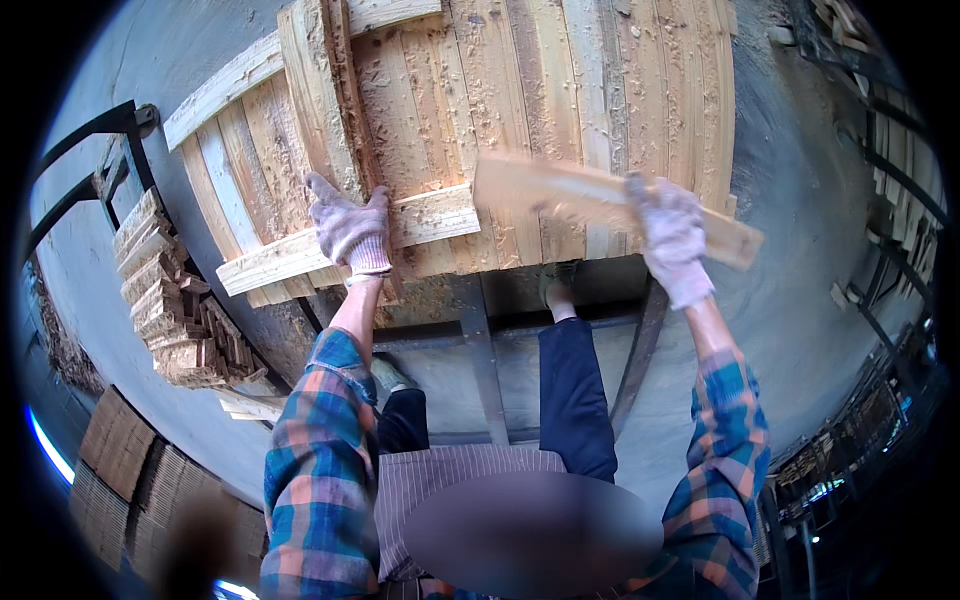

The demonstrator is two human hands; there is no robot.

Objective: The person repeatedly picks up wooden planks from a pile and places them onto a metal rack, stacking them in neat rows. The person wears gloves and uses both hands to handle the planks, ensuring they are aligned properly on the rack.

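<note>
My left hand [350,228], in a pale work glove, grips the near end of a long rough board [318,95], thumb and fingers on either side of it. That board lies lengthwise over two pale crosswise slats, the near slat [435,215] passing by the hand. My right hand [670,235], also gloved, is closed around a shorter flat wooden plank [560,190]. The plank slants down to the right above the near part of the board surface and is smeared by motion. Beneath everything spread side-by-side wooden boards [500,90] strewn with shavings.
A dark metal frame [482,335] supports the boards, with my feet below it. To the left, a stack of short wood pieces [165,300] stands near a black metal rack [85,130]. Bundled slats [125,440] lie at lower left. More wood rests on racks [895,190] at right.
</note>
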